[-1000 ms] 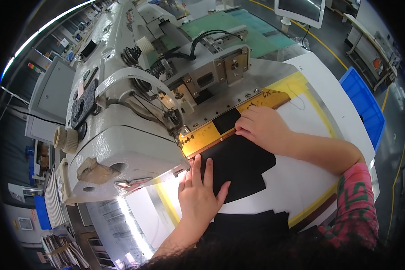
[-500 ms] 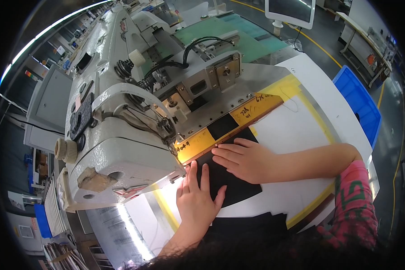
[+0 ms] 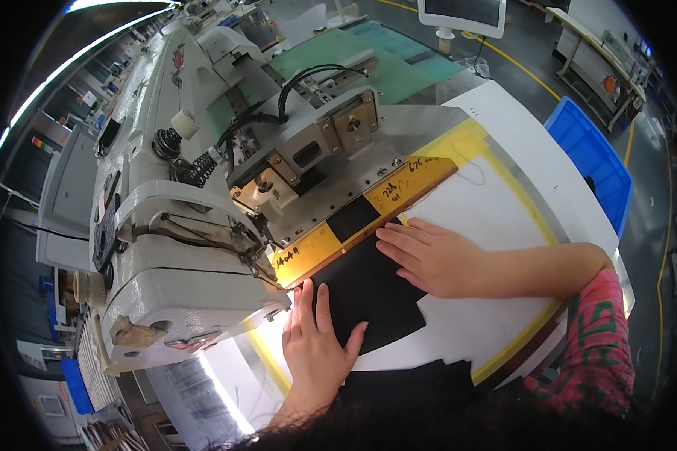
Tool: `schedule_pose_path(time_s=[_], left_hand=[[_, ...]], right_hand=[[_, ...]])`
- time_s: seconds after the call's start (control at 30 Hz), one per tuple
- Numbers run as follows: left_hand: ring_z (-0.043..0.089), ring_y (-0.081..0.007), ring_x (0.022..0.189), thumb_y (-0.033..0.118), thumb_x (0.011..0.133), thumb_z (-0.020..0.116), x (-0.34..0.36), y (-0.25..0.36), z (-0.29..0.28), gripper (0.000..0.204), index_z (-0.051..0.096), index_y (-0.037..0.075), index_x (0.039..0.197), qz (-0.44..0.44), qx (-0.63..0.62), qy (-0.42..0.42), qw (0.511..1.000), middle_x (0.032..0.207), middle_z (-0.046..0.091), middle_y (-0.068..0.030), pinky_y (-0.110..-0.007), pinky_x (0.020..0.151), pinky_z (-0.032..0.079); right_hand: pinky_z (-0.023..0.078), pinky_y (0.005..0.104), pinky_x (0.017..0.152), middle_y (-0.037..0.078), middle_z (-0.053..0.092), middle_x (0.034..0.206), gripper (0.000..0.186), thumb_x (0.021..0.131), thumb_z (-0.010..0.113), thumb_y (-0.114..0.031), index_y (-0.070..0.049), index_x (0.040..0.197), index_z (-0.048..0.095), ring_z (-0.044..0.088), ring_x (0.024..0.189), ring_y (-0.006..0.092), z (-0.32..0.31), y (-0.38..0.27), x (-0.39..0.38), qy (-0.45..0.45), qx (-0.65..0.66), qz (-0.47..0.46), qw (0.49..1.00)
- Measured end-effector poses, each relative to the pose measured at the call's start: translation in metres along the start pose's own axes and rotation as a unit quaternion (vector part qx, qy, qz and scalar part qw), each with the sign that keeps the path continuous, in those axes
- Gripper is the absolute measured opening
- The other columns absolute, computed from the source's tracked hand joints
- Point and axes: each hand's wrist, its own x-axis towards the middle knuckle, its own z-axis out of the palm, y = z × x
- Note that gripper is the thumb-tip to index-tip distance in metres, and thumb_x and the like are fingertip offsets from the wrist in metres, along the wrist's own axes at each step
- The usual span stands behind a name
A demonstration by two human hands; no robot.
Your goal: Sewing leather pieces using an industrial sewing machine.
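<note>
A black fabric piece point(image 3: 368, 312) lies flat on the white work surface, its far edge against a yellow plate point(image 3: 387, 201) with a reddish-brown front edge. My left hand point(image 3: 314, 353) rests palm down on the fabric's near left part, fingers stretched toward the plate and thumb spread aside. On the right part of the fabric, my right hand point(image 3: 436, 259) lies flat with its fingertips close to the plate's front edge. Both hands are open. The white sewing machine head point(image 3: 188, 304) stands just left of my left fingertips. A black patch point(image 3: 353, 218) shows in the plate's middle.
More black fabric point(image 3: 406, 387) lies nearest me. A metal clamp unit point(image 3: 308, 150) with black cables stands behind the plate. Yellow tape point(image 3: 523, 188) borders the white surface. At the right is a blue bin point(image 3: 590, 161); a monitor point(image 3: 462, 15) stands at the back.
My right hand has slid right and away from me along the plate's front edge. My left hand keeps about the same place on the fabric. The whole view has shifted slightly.
</note>
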Motion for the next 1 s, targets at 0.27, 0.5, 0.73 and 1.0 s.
schedule_pose_path(time_s=[0.27,0.5,0.73,1.0], left_hand=[[0.047,-0.0398,0.124,0.044,0.079,0.069,-0.002,-0.001,0.001,0.074,0.046,-0.004,0.131,0.018,0.006,0.006,1.000,0.139,0.042,-0.0248,-0.046,0.098,0.041],[0.045,-0.0370,0.125,0.039,0.077,0.071,-0.004,-0.003,0.004,0.071,0.048,-0.001,0.130,0.005,-0.008,0.015,1.000,0.141,0.042,-0.0211,-0.044,0.103,0.036],[0.045,-0.0337,0.126,0.042,0.077,0.071,-0.003,0.000,0.002,0.070,0.050,0.000,0.128,-0.007,-0.004,0.014,1.000,0.137,0.045,-0.0183,-0.045,0.100,0.036],[0.050,-0.0360,0.121,0.042,0.077,0.071,-0.005,-0.001,0.005,0.072,0.049,-0.003,0.129,-0.008,-0.027,0.010,1.000,0.133,0.046,-0.0199,-0.043,0.094,0.043]], right_hand=[[0.030,0.0414,0.109,0.019,0.048,0.134,0.046,0.094,0.050,-0.023,0.007,0.128,0.049,0.043,0.128,0.0297,-0.003,0.000,0.002,-0.007,-0.061,-0.007,0.998],[0.030,0.0420,0.110,0.020,0.049,0.133,0.045,0.093,0.051,-0.022,0.008,0.127,0.050,0.045,0.127,0.0303,-0.002,-0.002,0.002,0.010,-0.051,-0.013,0.999],[0.032,0.0425,0.108,0.021,0.052,0.130,0.045,0.090,0.056,-0.020,0.008,0.126,0.052,0.047,0.125,0.0311,-0.007,-0.001,0.002,0.004,-0.070,-0.008,0.998],[0.033,0.0425,0.108,0.020,0.051,0.131,0.046,0.088,0.058,-0.019,0.007,0.125,0.052,0.048,0.124,0.0307,-0.011,-0.005,0.003,-0.004,-0.064,-0.007,0.998]])
